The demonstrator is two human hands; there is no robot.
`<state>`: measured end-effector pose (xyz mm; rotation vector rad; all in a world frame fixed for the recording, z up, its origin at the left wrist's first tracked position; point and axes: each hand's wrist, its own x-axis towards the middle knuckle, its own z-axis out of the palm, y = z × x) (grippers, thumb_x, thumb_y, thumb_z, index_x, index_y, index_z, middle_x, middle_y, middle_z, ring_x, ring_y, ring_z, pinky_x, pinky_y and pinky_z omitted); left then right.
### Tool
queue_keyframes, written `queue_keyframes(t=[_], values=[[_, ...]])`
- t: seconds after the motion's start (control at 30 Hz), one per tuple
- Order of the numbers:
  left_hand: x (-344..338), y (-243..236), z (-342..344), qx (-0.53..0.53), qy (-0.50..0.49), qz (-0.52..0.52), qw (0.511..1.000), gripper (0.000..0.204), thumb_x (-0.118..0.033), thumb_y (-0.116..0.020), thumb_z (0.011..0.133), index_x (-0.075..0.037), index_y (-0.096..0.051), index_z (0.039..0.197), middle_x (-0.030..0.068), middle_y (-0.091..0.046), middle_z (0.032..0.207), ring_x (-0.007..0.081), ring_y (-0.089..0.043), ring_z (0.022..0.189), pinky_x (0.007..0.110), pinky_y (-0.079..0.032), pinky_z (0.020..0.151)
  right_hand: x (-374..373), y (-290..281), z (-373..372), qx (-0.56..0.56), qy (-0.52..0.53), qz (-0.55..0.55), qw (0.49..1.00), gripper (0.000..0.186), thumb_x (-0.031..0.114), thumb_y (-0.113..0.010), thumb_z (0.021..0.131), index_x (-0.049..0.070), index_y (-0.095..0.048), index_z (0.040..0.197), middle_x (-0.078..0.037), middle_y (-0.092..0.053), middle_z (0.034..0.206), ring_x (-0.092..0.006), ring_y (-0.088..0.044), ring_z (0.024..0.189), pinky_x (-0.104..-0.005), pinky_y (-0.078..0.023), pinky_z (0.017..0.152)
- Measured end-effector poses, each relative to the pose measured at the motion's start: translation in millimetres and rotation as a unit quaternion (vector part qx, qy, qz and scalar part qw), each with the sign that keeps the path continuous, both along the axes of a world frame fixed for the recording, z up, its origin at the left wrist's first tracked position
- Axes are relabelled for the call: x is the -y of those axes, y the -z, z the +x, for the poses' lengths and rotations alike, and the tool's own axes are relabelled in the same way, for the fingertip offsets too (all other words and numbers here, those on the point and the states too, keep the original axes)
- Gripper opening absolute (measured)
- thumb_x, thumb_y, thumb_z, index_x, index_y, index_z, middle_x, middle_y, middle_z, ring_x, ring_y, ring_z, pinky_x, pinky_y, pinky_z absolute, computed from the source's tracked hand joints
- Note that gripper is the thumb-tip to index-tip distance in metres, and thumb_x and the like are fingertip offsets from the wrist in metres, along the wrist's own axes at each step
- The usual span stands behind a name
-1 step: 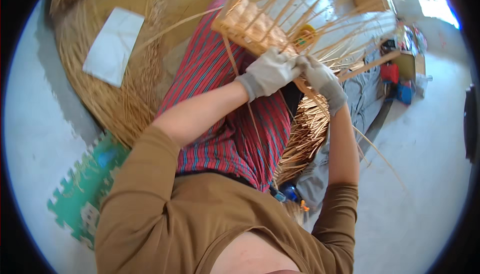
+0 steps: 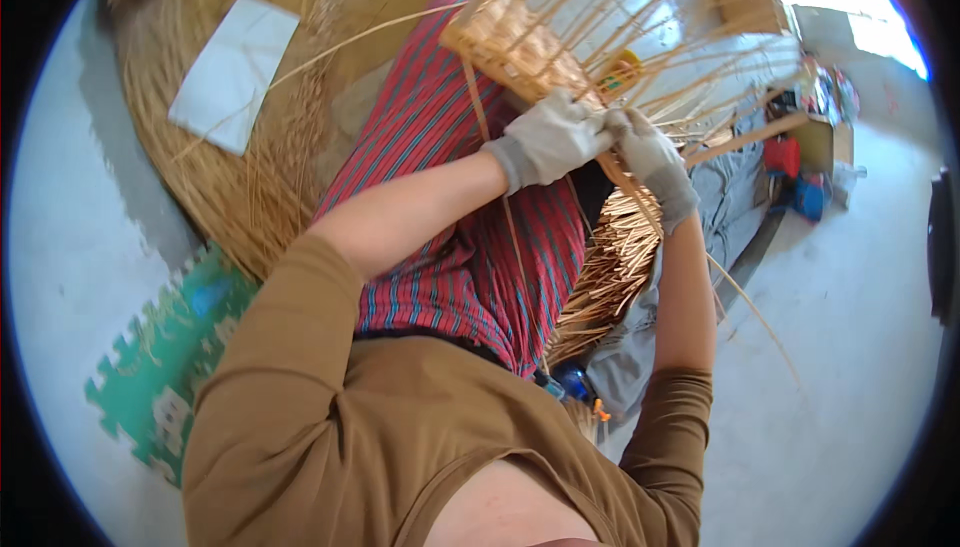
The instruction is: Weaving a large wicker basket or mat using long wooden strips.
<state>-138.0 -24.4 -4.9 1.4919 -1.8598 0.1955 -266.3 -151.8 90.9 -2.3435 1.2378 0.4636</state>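
A half-woven basket (image 2: 495,64) of pale tan strips rests against my lap, its long upright strips fanning out toward the upper right. My left hand (image 2: 558,139), in a whitish work glove, is closed on the woven edge at the basket's near corner. Right beside it my right hand (image 2: 648,152), gloved the same way, pinches a weaving strip at that corner. The fingertips of both hands nearly meet, and the exact crossing of strips under them is hidden. Loose strip ends trail from the basket across my red striped trousers (image 2: 400,162) and past my right wrist.
A large heap of straw-coloured strips (image 2: 190,172) spreads on the left under a white sheet (image 2: 235,72). A bundle of cut canes (image 2: 615,267) lies by my right leg. Green foam mats (image 2: 140,377) are at lower left; a red container (image 2: 782,157) stands among clutter at right.
The whole view has shifted slightly. Both hands keep their grip at the same corner of the basket.
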Motion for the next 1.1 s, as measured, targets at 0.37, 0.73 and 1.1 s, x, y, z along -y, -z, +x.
queue_keyframes(t=[0.37, 0.73, 1.1], values=[[15.2, 26.1, 15.1, 0.007, -0.027, -0.053, 0.998, 0.030, -0.023, -0.053, 0.094, -0.012, -0.067, 0.118, 0.0092, -0.070, 0.105, 0.0282, -0.067, 0.102, 0.042, -0.050, 0.089, -36.4, -18.7, -20.6, 0.130, 0.069, -0.072, 0.986, 0.042, 0.040, -0.047, 0.102, 0.009, -0.068, 0.119, -0.014, -0.073, 0.104, -0.0340, -0.069, 0.094, -0.0430, -0.052, 0.084], [12.5, -5.9, 13.5, 0.051, 0.041, 0.041, 0.997, 0.038, -0.019, -0.064, 0.084, -0.016, -0.065, 0.122, 0.0051, -0.068, 0.114, 0.0245, -0.063, 0.111, 0.041, -0.045, 0.094, -101.9, 57.1, -81.3, 0.452, 0.448, 0.142, 0.758, 0.060, 0.054, -0.049, 0.102, -0.001, -0.067, 0.120, -0.017, -0.073, 0.102, -0.0237, -0.069, 0.087, -0.0309, -0.051, 0.069], [20.1, -25.8, 27.3, -0.029, 0.124, 0.200, 0.972, 0.024, -0.019, -0.058, 0.092, -0.014, -0.071, 0.111, 0.0084, -0.073, 0.094, 0.0290, -0.067, 0.091, 0.039, -0.052, 0.079, -97.2, 6.3, -147.0, 0.323, 0.361, -0.279, 0.829, 0.081, 0.048, -0.066, 0.096, 0.009, -0.031, 0.156, -0.013, -0.074, 0.093, -0.0168, -0.069, 0.069, -0.0288, -0.055, 0.061]])
